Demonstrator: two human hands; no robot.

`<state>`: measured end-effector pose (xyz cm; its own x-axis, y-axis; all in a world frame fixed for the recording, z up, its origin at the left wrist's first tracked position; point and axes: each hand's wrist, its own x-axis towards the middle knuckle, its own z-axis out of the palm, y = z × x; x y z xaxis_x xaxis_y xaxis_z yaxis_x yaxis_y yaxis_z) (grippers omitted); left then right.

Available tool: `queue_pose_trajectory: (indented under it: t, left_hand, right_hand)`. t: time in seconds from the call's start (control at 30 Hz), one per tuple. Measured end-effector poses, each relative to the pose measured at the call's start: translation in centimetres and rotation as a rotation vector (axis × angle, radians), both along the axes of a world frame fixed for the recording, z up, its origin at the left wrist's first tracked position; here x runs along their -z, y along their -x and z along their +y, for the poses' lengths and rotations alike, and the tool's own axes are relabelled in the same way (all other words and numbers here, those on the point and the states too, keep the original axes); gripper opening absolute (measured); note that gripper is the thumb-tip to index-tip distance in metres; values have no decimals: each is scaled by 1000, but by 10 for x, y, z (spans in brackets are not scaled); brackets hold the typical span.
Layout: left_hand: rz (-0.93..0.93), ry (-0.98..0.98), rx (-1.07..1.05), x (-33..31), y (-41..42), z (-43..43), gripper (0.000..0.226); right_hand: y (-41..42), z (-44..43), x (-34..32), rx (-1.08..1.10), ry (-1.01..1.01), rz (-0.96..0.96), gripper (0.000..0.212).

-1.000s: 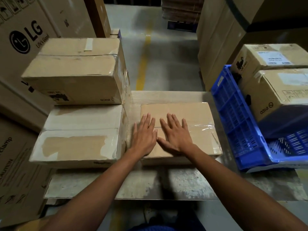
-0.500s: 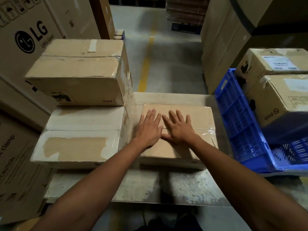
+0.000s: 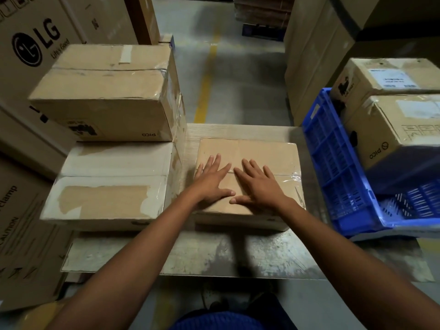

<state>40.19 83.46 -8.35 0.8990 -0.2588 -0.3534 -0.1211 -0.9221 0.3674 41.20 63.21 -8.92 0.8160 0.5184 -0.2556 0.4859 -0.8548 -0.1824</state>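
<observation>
Where the steel counter point(image 3: 190, 253) runs between two lots of goods, one low cardboard box point(image 3: 247, 151) lies flat at its middle, with its top flaps closed and clear tape wrinkled along its right edge.

Left hand point(image 3: 212, 181): palm down on the box's top, fingers straight and spread, gripping nothing.

Right hand point(image 3: 258, 184): palm down beside it, fingers likewise straight and fanned, thumb tip close to the left thumb. Neither hand curls round anything. Both press on the near half of the top, fingers reaching across the seam.

Left of the box, just beside it: a white-topped carton point(image 3: 114, 167) with a torn brown patch. A taller brown carton point(image 3: 107, 91) is stacked upon it, marked PICO on its near face.

Right of the box: a blue plastic crate point(image 3: 333, 167), tilted, at the counter's right end. It carries a PICO-marked carton point(image 3: 400, 134) and, behind that, a labelled carton point(image 3: 390, 72).

Far left: a large LG carton point(image 3: 35, 44).

Beyond the counter: grey floor with a yellow line point(image 3: 207, 79).
</observation>
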Motion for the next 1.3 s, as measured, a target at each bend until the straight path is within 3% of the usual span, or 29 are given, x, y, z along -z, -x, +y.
queue_pose_trajectory:
  t: [0.2, 0.37, 0.47, 0.63, 0.77, 0.87, 1.13, 1.2, 1.3]
  left_hand:
    - [-59, -117, -28, -1, 5, -29, 88]
    - [-221, -57, 115, 11, 13, -71, 76]
    - [-250, -174, 157, 19, 15, -80, 68]
    - [-249, -168, 170, 17, 11, -81, 65]
    - [-302, -140, 62, 11, -22, -84, 60]
    - [-282, -174, 18, 11, -44, -84, 60]
    - [-340, -171, 33, 19, -45, -77, 59]
    - [-352, -156, -23, 17, -43, -76, 57]
    - [-348, -155, -271, 16, -46, -61, 58]
  right_hand:
    - [10, -21, 1, 56, 52, -52, 105]
    - [11, -74, 2, 174, -24, -33, 113]
    - [14, -82, 2, 151, 17, -63, 105]
    - [-4, -76, -20, 140, 73, -91, 97]
    - [-35, -58, -26, 183, 35, -132, 70]
    - [-37, -50, -8, 207, -13, -72, 73]
    - [-27, -51, 4, 270, -109, -177, 70]
    - [-26, -51, 4, 366, -144, -199, 63]
    - [-26, -53, 3, 609, -222, -181, 56]
